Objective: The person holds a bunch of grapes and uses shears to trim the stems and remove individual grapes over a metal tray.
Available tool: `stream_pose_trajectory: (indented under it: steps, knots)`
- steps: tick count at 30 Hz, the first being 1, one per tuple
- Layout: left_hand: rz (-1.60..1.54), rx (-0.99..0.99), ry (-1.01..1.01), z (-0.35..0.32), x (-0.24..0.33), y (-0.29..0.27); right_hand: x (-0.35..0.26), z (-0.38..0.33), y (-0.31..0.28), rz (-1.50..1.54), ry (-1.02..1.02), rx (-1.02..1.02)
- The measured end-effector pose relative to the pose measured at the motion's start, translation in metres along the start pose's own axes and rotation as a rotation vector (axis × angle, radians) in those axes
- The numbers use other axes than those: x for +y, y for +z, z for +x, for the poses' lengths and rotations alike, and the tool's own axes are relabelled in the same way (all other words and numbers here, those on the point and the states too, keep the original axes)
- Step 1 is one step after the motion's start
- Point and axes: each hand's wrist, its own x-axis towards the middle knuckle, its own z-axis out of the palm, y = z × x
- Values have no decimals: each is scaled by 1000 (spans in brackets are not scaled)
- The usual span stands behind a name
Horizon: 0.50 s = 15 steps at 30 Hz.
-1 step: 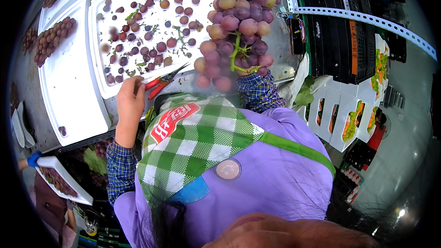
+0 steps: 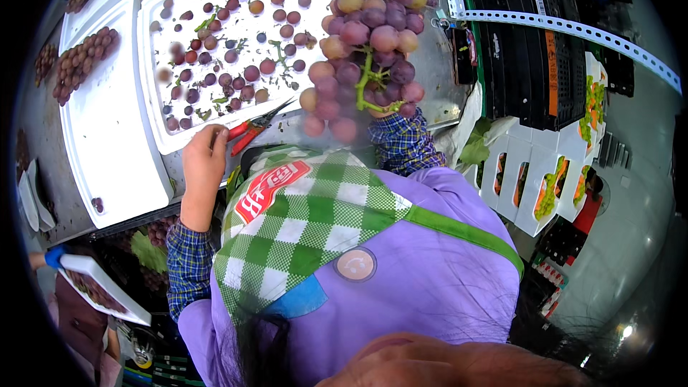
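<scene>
A large bunch of red and yellow-green grapes (image 2: 376, 36) hangs upright over the right side of the white tray, its green stem (image 2: 367, 82) facing me. My right hand (image 2: 380, 114) grips it from behind at the lower end, mostly hidden by the berries. Beside the tray's near rim, my left hand (image 2: 203, 161) has bent fingers, with the thumb and forefinger a little apart and nothing visible between them. Touching or just next to those fingertips are the red-handled snips (image 2: 247, 135), blades pointing up and right.
Loose grapes and stem scraps lie across the white tray (image 2: 159, 111). Another white tray (image 2: 107, 150) on the left carries a bunch (image 2: 86, 61). Black crates (image 2: 523, 50) and white boxes (image 2: 527, 158) stand at right. A co-worker at lower left holds a tray (image 2: 132, 312).
The grape bunch has shifted slightly left. My left fingers have moved a touch, while the snips stay where they were. The co-worker's tray has tilted and moved slightly right.
</scene>
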Motion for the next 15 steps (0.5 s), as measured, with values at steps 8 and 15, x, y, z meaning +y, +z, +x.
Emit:
stream_pose_trajectory:
  steps: [8,15]
  knots:
    - [-36,260,179,-3,-10,6,11,34,2,59,33,-51]
    - [-2,49,-114,-5,-12,-7,18,48,0,18,44,-20]
